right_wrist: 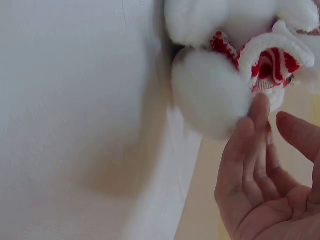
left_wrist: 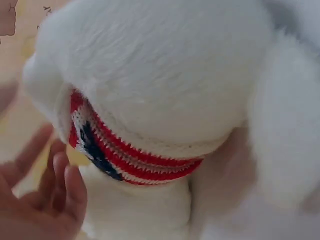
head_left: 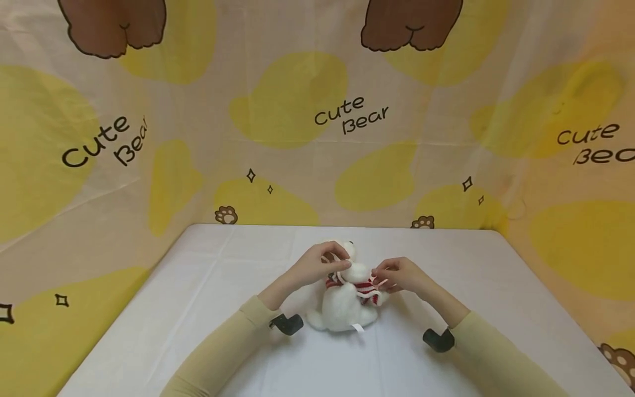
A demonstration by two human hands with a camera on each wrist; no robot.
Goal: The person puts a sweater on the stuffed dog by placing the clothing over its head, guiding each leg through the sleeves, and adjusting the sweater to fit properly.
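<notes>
A white plush toy (head_left: 339,309) sits on the table, with a small white tag (head_left: 358,328) at its lower edge. Around it runs a knitted garment (left_wrist: 145,162) striped red and white, with a dark blue patch on one side. My left hand (head_left: 322,262) is at the toy's upper left, its fingers loosely bent beside the garment's edge in the left wrist view. On the other side is my right hand (right_wrist: 270,185), thumb and fingers apart. Its fingertips reach the white-trimmed opening of the garment. Part of the toy's head is hidden behind my left hand.
The white table (head_left: 223,342) is bordered at the back and sides by a yellow and cream cloth (head_left: 292,99) printed with bears and lettering. Black wrist mounts (head_left: 288,324) sit at both sleeve cuffs, close above the tabletop.
</notes>
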